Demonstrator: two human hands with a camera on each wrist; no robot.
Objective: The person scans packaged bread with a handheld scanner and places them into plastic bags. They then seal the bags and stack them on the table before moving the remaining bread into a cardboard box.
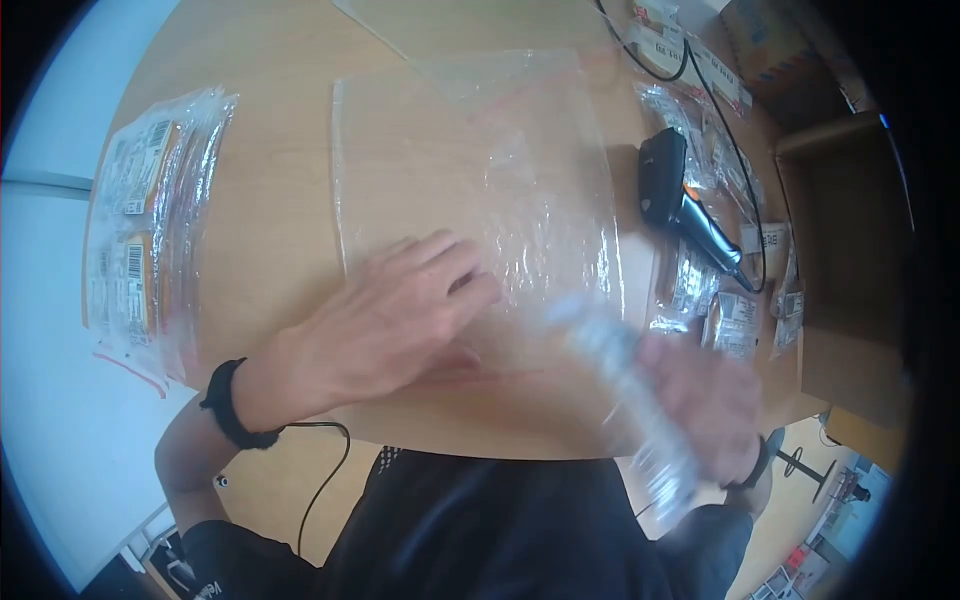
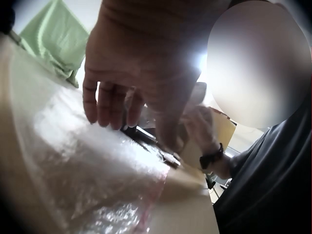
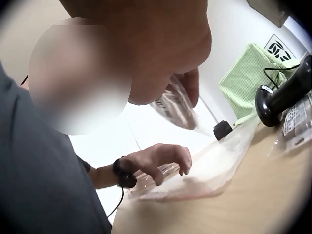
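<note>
A large clear plastic bag (image 1: pixel 430 170) lies flat on the table. My left hand (image 1: pixel 400 315) is over its near left part, fingers loosely bent; in the left wrist view the left hand (image 2: pixel 136 73) hangs above the bag (image 2: pixel 73 161) with nothing visible in its fingers. My right hand (image 1: pixel 705 405), blurred, grips a clear plastic packet (image 1: pixel 630 400) to the right of the bag, near the table's front edge. The right wrist view has the printed packet (image 3: pixel 176 109) held below the right hand, above the table, and the left hand (image 3: pixel 163 158) over the bag.
Stacked clear packets with labels (image 1: pixel 135 240) lie at the left. A black barcode scanner (image 1: pixel 665 180) with a cable rests at the right on several more packets (image 1: pixel 690 285). Beyond them stands an open cardboard box (image 1: pixel 850 230). A green cloth (image 2: pixel 53 39) hangs at the back.
</note>
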